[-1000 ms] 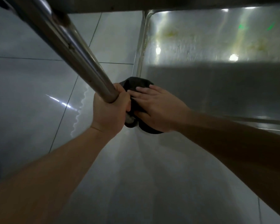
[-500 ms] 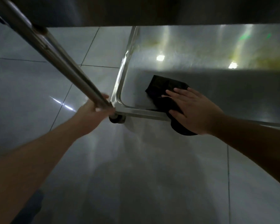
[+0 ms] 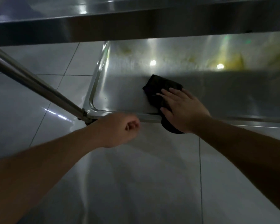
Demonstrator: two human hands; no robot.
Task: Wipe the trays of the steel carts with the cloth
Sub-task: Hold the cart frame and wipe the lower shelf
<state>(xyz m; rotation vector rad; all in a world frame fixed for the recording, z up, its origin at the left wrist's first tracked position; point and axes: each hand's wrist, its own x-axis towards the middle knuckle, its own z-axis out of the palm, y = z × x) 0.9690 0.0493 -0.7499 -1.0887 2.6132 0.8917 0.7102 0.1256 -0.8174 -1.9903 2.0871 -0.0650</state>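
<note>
Your right hand (image 3: 184,109) presses flat, fingers straight, on the limp dark folded cloth (image 3: 162,92) draped over the shiny steel lower tray's (image 3: 123,94) near rim, left hand (image 3: 120,129) fisted empty; palm it, likely slides easily

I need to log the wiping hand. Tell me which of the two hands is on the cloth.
The right hand presses flat on the dark cloth; the left hand is curled, holding nothing.

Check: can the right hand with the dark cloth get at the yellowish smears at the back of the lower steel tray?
Probably yes. The right hand presses the dark cloth flat near the lower steel tray's front rim; bare steel lies between it and the yellowish smears. The upper shelf overhangs, so it means a low, long reach.
</note>
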